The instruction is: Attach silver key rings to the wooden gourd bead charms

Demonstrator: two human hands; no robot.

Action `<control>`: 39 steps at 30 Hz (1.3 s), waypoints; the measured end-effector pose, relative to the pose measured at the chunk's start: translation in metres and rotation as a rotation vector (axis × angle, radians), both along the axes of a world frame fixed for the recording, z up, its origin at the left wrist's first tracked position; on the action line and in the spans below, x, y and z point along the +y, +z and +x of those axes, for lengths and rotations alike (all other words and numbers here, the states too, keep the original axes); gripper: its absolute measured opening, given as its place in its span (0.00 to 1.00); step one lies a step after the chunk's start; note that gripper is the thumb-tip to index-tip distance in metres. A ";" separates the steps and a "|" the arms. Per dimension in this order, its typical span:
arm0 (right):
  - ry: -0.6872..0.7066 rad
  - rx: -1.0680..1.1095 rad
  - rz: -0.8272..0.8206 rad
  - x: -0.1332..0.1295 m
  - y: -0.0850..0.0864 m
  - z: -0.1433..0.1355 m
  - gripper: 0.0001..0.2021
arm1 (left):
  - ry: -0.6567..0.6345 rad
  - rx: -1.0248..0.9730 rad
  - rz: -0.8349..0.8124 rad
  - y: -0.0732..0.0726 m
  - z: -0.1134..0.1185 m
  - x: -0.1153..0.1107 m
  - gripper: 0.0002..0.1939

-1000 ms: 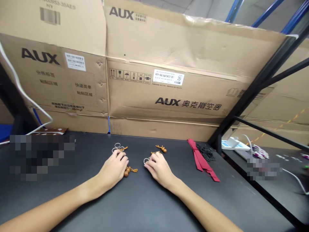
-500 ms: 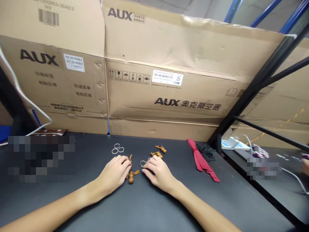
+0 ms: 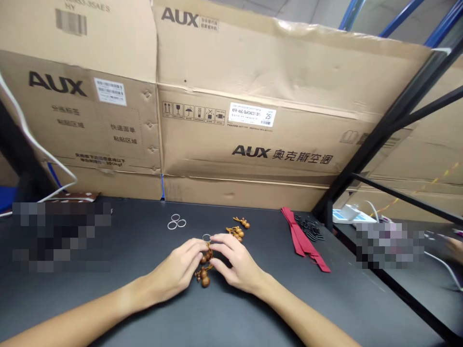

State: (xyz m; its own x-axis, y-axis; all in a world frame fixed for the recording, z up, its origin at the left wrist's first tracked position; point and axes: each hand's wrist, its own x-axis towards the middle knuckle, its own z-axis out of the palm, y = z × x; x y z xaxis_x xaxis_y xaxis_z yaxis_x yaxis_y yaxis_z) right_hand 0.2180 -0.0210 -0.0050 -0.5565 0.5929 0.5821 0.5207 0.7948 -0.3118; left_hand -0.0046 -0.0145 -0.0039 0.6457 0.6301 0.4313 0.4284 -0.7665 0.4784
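My left hand (image 3: 184, 262) and my right hand (image 3: 237, 262) meet near the middle of the dark table. Between their fingertips is a small brown gourd charm (image 3: 206, 258) with an orange cord, pinched by my left fingers. A metal ring (image 3: 206, 237) shows just above it, at my right fingertips. Below the hands lies another gourd charm (image 3: 205, 279). Behind my right hand are more gourd charms (image 3: 237, 232), one of them (image 3: 245, 224) a little farther back. Three silver rings (image 3: 175, 222) rest together behind my left hand.
Red ribbon strips (image 3: 304, 241) and a pile of black pieces (image 3: 310, 228) lie at the right. Tall cardboard (image 3: 246, 135) stands along the back edge. A black metal frame (image 3: 361, 159) rises at the right, with a person's hand (image 3: 456, 248) beyond it.
My hands have come together. The ring at my right fingers has moved left, to the charm at my left fingers. The nearest charm has shifted slightly right and toward me.
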 end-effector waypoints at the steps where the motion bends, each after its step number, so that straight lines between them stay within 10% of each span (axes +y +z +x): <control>1: 0.032 -0.020 0.021 -0.002 0.001 -0.001 0.15 | 0.024 0.008 0.009 -0.001 -0.003 0.007 0.16; 6: 0.119 -0.206 0.045 -0.012 0.004 -0.011 0.26 | -0.024 0.188 0.061 -0.003 -0.017 0.033 0.19; 12: 0.147 -0.237 0.030 -0.013 0.001 -0.010 0.17 | 0.057 0.235 0.173 -0.004 -0.018 0.032 0.19; 25: -0.344 -0.188 -0.043 -0.014 -0.006 -0.007 0.29 | 0.118 0.228 0.177 -0.004 -0.014 0.028 0.17; 32: -0.060 -0.189 -0.126 -0.002 -0.001 -0.007 0.37 | 0.114 0.242 0.181 -0.002 -0.014 0.027 0.18; 39: 0.090 -0.180 -0.040 -0.004 0.002 -0.003 0.24 | 0.096 0.311 0.207 0.002 -0.012 0.028 0.18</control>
